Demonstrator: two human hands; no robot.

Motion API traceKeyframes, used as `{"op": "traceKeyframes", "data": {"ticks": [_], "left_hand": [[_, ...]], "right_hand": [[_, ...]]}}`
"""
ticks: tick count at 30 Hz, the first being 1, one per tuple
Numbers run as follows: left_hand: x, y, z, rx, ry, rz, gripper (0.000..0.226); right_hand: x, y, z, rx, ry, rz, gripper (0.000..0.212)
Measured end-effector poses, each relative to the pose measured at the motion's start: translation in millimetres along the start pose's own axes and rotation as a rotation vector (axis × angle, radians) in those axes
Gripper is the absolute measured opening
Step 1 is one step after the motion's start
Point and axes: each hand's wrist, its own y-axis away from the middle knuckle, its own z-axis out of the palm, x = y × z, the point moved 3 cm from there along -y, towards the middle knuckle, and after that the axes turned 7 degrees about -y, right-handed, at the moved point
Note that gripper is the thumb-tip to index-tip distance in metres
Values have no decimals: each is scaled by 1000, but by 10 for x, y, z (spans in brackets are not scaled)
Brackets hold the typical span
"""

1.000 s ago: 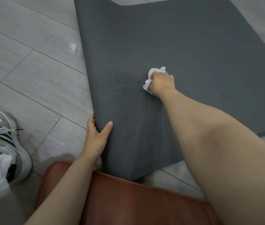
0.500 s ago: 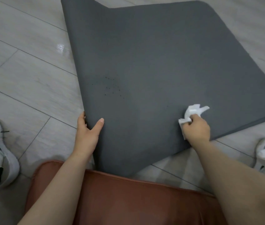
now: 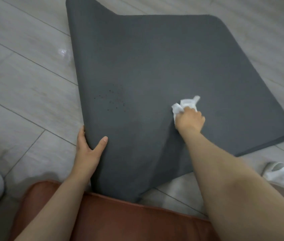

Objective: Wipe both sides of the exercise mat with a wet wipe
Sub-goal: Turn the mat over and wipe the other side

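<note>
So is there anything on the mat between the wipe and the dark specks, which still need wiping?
Nothing visible does. The right hand grips the wet wipe on the mat; the dark specks lie to its left across bare mat. The left hand holds the mat's edge, nearer the person, outside that path.

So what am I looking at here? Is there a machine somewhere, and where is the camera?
No machine: a person works with bare hands, and one camera worn on the head looks down at them. A dark grey exercise mat lies on the pale tiled floor, its near end raised. The left hand grips the mat's edge. The right hand holds a crumpled white wet wipe against the mat. Small dark specks sit left of the wipe. The brown cushion is nearest the camera.
</note>
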Motion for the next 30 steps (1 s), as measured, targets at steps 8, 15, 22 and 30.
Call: {"op": "traceKeyframes", "data": {"ticks": [8,15,22,30], "left_hand": [[96,93,-71,-38,-153,37,108],[110,385,-85,-221,-74,-150,97],[452,560,-220,-94,-210,6,78],[1147,704,-374,16,-369,229,70]], "right_hand": [[1384,804,-92,-204,-48,305,34],[1064,1018,-410,-178,-212,160,51],[944,1711,-326,-270,-472,82,29],[738,2049,-461,-270,-474,-207,5]]}}
